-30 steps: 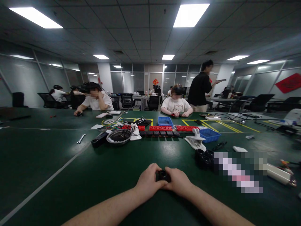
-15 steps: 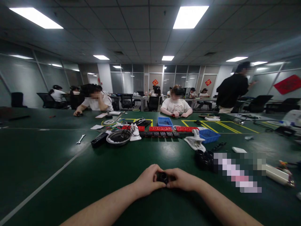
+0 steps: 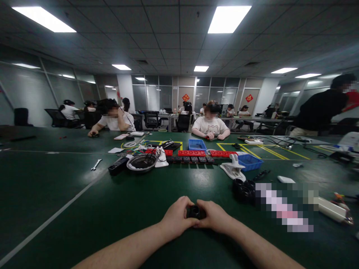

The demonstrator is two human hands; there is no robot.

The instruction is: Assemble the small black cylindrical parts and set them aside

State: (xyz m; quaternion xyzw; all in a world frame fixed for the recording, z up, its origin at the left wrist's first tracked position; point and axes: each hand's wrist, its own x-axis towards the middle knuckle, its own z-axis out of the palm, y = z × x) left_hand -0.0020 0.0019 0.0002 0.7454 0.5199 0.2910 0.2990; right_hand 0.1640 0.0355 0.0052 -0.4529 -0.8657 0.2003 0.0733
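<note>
A small black round part with a hole in its top is between my hands, low over the near side of the green table. My left hand curls round its left side, thumb at the front. On the other side, my right hand closes on it with thumb and fingers. The fingers hide much of the part, and its exact kind cannot be made out. To the right lie several black ring-shaped pieces.
Ahead are a round metal pan, white clip stands, red socket strips and blue trays. A wrench lies left. Two people sit across the table; a person in black stands at far right.
My hands stay in nearly the same place, with the right fingers shifted slightly around the black part. The person in black has moved to the right.
</note>
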